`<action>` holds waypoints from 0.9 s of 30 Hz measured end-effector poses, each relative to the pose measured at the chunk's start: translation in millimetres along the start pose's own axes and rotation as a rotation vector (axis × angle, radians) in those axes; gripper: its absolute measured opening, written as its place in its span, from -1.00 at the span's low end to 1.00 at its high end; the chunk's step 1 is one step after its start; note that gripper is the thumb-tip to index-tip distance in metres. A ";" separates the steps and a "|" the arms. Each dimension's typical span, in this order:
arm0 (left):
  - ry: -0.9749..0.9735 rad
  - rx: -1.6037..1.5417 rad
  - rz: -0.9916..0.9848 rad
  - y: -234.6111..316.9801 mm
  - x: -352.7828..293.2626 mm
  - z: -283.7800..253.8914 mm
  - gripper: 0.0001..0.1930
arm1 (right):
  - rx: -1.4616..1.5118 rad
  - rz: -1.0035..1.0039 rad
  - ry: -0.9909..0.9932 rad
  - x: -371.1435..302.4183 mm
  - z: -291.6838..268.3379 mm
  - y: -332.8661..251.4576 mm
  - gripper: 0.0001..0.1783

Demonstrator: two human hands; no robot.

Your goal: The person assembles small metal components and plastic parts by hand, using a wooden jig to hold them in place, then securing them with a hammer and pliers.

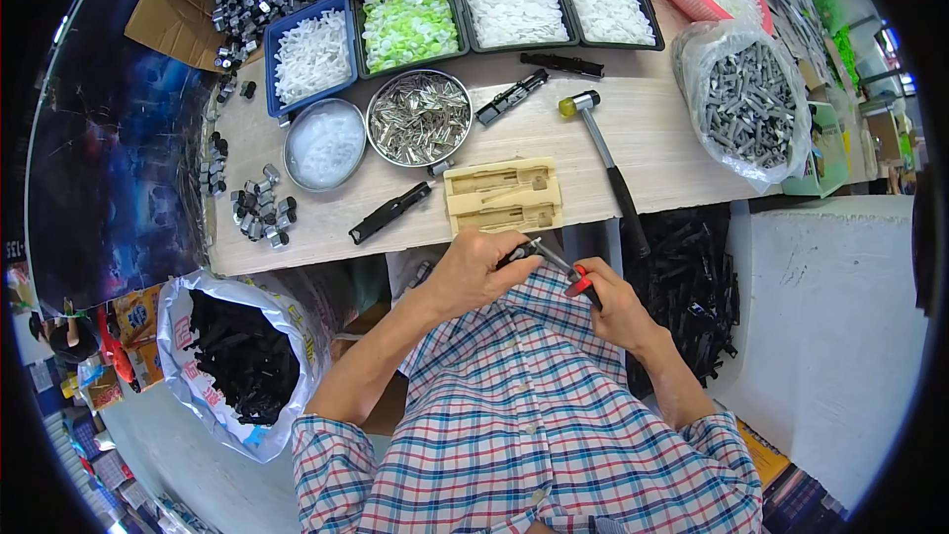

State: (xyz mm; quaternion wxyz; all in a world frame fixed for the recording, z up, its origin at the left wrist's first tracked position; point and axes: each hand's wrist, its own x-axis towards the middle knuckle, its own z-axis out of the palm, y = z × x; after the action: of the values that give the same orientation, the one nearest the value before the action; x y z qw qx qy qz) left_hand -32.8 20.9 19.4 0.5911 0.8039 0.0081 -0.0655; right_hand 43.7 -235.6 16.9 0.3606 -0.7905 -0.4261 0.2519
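My left hand (478, 269) is closed around a small black plastic part (516, 255), held just below the table's front edge. My right hand (615, 305) grips a pair of pliers with red and black handles (577, 281); their metal jaws (546, 252) meet the part. Directly above my hands, a tan jig block (502, 196) with two long recesses lies at the edge of the wooden table (652, 138).
A hammer (605, 146), black parts (389, 213), a round bowl of metal pieces (419, 118) and a bowl of clear bits (324, 144) lie on the table. Trays of white and green pieces (409, 26) line the back. Bags of black parts (241, 356) and grey parts (749, 99) flank me.
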 end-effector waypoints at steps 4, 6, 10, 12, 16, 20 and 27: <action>-0.041 -0.626 -0.217 -9.2 -2.7 9.8 -0.77 | 0.028 0.030 0.055 3.5 -0.1 0.0 -0.50; -0.098 -1.189 -0.294 -13.1 -10.4 10.5 -0.66 | 0.124 0.043 0.100 3.2 1.8 5.5 -0.50; -0.171 -1.413 -0.275 -8.1 -20.4 17.0 -0.64 | 0.141 0.018 0.110 8.7 2.7 -3.2 -0.53; -0.083 -1.448 -0.138 -14.4 -26.2 20.1 -0.59 | 0.181 0.074 0.179 12.7 0.6 -9.2 -0.57; 0.117 -1.372 -0.122 -17.0 -30.9 22.6 -0.57 | 0.136 0.077 0.416 17.3 -16.6 -2.5 -0.66; 0.301 -1.252 -0.178 -15.9 -33.7 18.7 -0.58 | -0.025 0.131 0.556 23.1 -42.1 21.5 -0.74; 0.299 -1.588 -0.081 -25.3 -42.8 10.4 -0.54 | -0.020 0.162 0.606 27.6 -45.5 28.7 -0.69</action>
State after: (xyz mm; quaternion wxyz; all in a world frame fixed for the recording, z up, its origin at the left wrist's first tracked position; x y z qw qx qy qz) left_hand -78.4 21.4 -2.7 0.9755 0.1434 0.1604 0.0465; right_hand 104.0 -239.0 19.8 0.4420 -0.8645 -0.2375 0.0285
